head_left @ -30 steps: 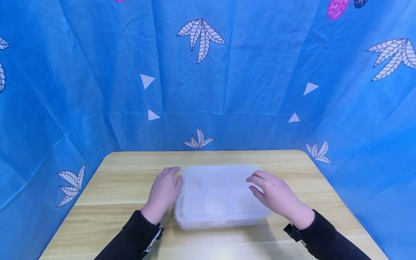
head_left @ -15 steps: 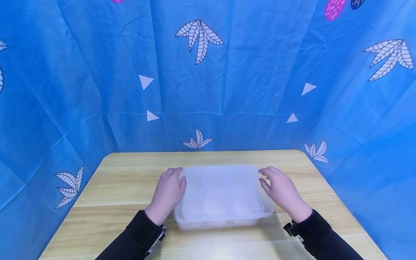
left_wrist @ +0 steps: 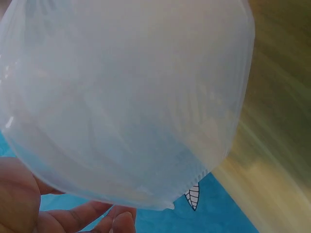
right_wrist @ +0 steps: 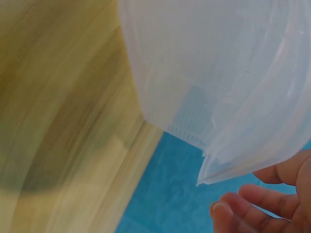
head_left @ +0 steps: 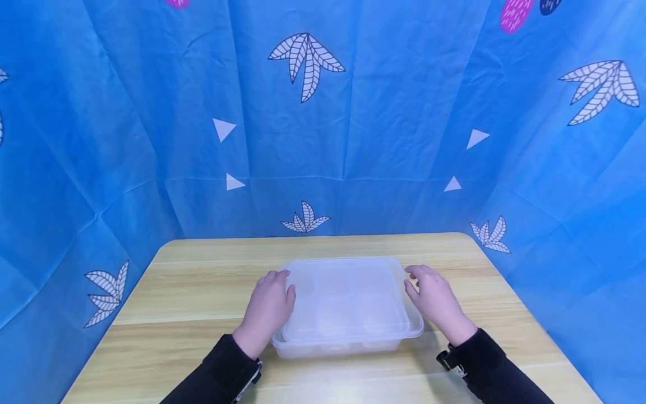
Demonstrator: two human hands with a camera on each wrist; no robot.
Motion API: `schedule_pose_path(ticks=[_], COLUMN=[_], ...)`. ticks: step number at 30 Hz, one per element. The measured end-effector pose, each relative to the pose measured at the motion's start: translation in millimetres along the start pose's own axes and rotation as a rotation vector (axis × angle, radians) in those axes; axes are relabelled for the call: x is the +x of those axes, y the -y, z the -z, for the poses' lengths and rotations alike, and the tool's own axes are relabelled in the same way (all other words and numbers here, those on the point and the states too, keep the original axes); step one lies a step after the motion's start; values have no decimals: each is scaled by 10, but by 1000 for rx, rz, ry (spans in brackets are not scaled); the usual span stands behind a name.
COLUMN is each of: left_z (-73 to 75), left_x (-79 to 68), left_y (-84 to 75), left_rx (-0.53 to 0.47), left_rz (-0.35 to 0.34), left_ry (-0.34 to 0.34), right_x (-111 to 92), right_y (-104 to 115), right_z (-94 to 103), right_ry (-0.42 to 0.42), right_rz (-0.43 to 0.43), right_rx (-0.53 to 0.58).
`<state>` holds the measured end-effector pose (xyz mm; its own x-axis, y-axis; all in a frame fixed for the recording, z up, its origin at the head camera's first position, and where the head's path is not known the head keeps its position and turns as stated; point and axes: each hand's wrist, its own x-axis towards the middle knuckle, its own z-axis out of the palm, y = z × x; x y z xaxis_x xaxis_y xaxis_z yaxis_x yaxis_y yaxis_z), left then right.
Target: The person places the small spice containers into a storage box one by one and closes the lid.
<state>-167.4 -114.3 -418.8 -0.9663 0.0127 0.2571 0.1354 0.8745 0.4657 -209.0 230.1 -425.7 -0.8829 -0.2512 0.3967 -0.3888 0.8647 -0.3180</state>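
A translucent plastic storage box (head_left: 338, 349) with a pale lid (head_left: 348, 297) stands at the middle of the table; faint compartments show through the lid. My left hand (head_left: 268, 306) lies over the box's left edge, its thumb above the lid. In the left wrist view, fingers (left_wrist: 77, 217) spread beside the box wall (left_wrist: 136, 97), and no grip shows. My right hand (head_left: 435, 297) is at the right edge with loosely curved fingers. The right wrist view shows its fingers (right_wrist: 252, 206) just off the rim (right_wrist: 243, 170), holding nothing.
The light wooden table (head_left: 192, 292) extends on both sides of the box. A blue patterned cloth (head_left: 323, 140) hangs behind the table and along both sides. Dark sleeves (head_left: 222, 370) cover the forearms.
My right hand has moved right, from above the lid to the box's right edge. The left hand has shifted slightly right and nearer the body. The box has barely moved.
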Motion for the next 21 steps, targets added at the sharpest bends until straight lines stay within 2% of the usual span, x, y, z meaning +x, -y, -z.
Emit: schedule_pose_path(ticks=[4, 12, 21], left_z=[-38, -98, -132], left_x=[-22, -62, -80], left_y=[0, 7, 38], left_rx=[4, 32, 85], left_rz=[2, -43, -75], left_ry=[4, -22, -35], right_x=[-9, -31, -38], right_y=[-14, -28, -20], right_z=[-47, -111, -124], right_ry=[-8, 5, 70], right_rz=[-4, -26, -95], right_rx=[-1, -5, 17])
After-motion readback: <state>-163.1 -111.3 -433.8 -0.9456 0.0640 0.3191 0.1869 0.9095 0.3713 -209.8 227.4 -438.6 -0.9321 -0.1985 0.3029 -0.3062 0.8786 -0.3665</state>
